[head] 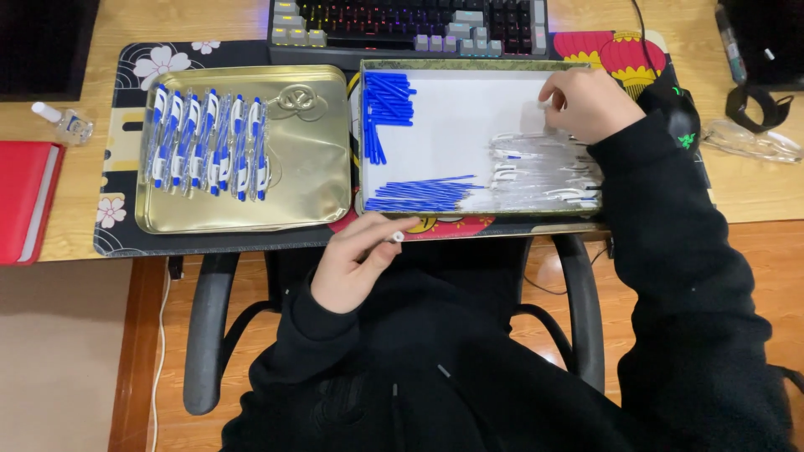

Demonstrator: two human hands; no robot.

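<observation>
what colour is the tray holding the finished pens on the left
Gold, a shiny metal tray, clearest in the head view.

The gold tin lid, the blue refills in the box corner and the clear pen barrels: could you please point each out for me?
gold tin lid [306, 159], head view, bare right half of its surface.
blue refills [385, 105], head view, middle of the upper-left bundle.
clear pen barrels [540, 172], head view, centre of the pile.

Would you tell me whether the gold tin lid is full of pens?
Partly full: assembled pens cover only the left half of the gold lid.
</observation>
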